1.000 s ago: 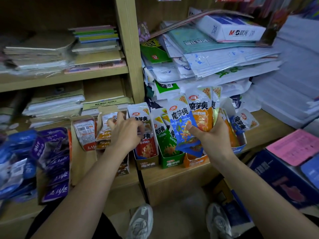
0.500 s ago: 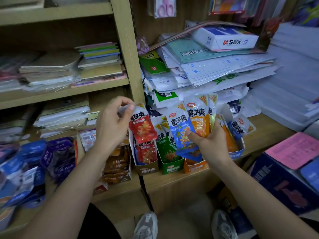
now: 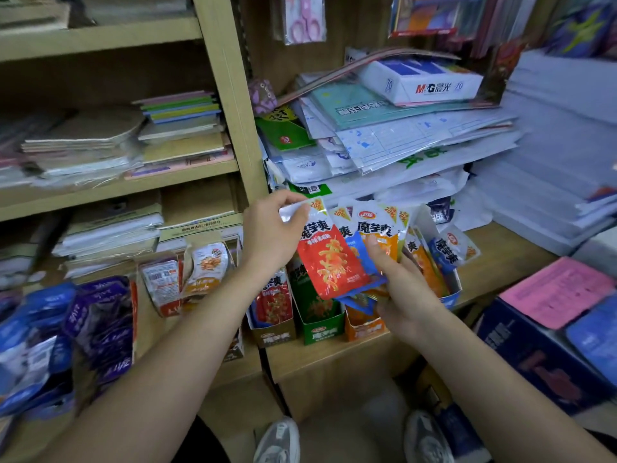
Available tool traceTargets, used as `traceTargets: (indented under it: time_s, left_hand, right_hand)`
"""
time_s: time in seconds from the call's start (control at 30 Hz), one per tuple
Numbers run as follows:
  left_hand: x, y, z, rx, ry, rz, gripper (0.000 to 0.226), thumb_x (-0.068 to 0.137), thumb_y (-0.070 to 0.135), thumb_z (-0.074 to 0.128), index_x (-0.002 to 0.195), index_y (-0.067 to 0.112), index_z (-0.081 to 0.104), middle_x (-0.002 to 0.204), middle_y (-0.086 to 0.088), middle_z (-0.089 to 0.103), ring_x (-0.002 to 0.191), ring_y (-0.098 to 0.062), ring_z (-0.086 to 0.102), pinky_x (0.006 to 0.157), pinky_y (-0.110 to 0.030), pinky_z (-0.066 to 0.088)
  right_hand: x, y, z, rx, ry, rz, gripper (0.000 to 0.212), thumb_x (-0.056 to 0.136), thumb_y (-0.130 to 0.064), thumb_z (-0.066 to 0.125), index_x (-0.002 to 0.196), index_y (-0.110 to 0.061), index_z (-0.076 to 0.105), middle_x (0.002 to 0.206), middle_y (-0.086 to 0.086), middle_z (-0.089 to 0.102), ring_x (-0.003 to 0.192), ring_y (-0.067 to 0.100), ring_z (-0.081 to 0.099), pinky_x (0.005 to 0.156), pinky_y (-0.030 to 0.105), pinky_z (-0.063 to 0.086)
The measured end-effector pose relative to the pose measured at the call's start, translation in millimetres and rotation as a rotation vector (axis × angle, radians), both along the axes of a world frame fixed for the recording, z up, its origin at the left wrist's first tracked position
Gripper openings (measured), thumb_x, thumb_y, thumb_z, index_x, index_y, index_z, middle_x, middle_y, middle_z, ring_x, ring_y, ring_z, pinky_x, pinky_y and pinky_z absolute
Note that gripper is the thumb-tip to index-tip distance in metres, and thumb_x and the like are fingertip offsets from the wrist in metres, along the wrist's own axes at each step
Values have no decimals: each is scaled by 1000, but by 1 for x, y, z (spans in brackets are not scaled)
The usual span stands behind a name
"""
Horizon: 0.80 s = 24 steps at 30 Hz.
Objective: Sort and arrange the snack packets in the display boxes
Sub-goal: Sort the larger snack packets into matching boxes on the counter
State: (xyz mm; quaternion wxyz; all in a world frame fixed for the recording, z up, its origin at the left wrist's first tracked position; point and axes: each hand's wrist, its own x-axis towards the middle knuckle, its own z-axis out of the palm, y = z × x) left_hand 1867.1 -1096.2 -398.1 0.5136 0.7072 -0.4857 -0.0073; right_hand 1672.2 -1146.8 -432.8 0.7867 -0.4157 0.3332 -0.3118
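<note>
- Your left hand (image 3: 267,233) pinches the red snack packet (image 3: 329,262) by its top corner, thumb and forefinger closed on the silver seal. The packet hangs face-out and tilted.
- Your right hand (image 3: 409,295) grips a fan of packets (image 3: 379,228), blue and orange among them, with the thumb pressed across their fronts. The spread seems meant to keep each flavour's colour readable while you sort.
- The red snack packet overlaps the front of the fan and hangs above the green display box (image 3: 322,324). It is in no box yet.
- Four boxes stand side by side at the front of the shelf (image 3: 334,357). They are a brown box (image 3: 272,330) holding red packets, the green display box, an orange box (image 3: 365,330) and a blue box (image 3: 452,297) partly behind your right hand.
- A blue packet (image 3: 450,250) leans loose in the blue box.
- Judgement: packet colours match the boxes, so the red snack packet likely belongs in the brown box, down and to the left of it.
- It cannot be told whether you are joining it to the fan or drawing it off.
- Risk: a corner pinch gives little control, and the glossy fan could slide under one thumb.
- Purple packets (image 3: 100,322) lie heaped at the left, apparently unsorted.
</note>
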Motion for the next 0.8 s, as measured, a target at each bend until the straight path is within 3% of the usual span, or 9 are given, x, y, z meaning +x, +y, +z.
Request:
traceTargets:
  time_s: [0.17,0.23,0.3,0.37,0.4,0.5,0.63,0.7,0.8]
  left_hand:
    - [-12,-4,1,27,35,-74,5,97,24,68,99,23,72,90,18,67,87,-10,67,71,-33,53]
    - [-10,-2,3,42,15,-106,17,97,28,68,113,24,73,98,16,69,77,-3,62,68,-29,52]
    - [0,6,4,39,36,-129,28,97,26,67,125,28,68,102,16,69,69,-7,57,68,-21,52]
    - [18,20,0,51,7,-118,26,96,21,67,120,30,68,98,17,68,76,-7,59,71,-18,52]
    - [28,28,-4,101,-57,-113,20,95,21,67,112,32,70,96,19,68,79,-5,60,74,-23,54]
    - [60,51,-24,485,-316,-270,25,89,21,66,95,45,66,97,19,66,94,-4,58,85,-42,53]
    - [80,65,-37,1181,-721,-494,66,70,21,55,126,57,55,143,13,51,140,-21,26,114,-55,23]
    - [79,61,-36,1333,-888,-571,73,71,32,58,140,53,45,152,15,42,146,-25,13,117,-58,11]
    - [77,49,-37,1445,-1058,-640,77,72,69,57,144,47,44,140,15,53,141,-25,25,114,-57,14]
  right_hand:
    - [0,2,-3,-112,46,37,64,67,-17,84,126,-16,58,111,4,75,99,24,74,88,50,59]
    - [-1,0,-5,-134,51,40,63,70,-12,83,127,-16,57,113,5,75,100,26,74,85,49,59]
    - [-4,-1,-7,-152,44,34,57,74,-9,81,125,-16,58,112,5,75,100,26,74,78,44,60]
    - [-4,-1,-6,-187,47,20,52,77,-6,81,123,-17,58,111,4,75,99,25,74,77,43,61]
    - [-3,-1,-6,-217,55,15,51,78,-5,81,122,-16,58,110,4,75,98,25,74,78,43,61]
    - [2,3,-8,-274,82,-18,50,76,-3,83,118,-15,58,107,4,76,95,24,75,81,46,61]
    - [12,9,-10,-308,93,4,52,75,-2,84,117,-16,58,106,4,76,96,24,75,83,48,60]
    - [15,12,-11,-311,99,20,53,75,-1,84,118,-15,57,107,5,76,96,24,75,84,48,61]
    - [19,15,-14,-328,123,36,57,74,-2,85,121,-14,56,110,5,75,96,23,75,84,48,61]
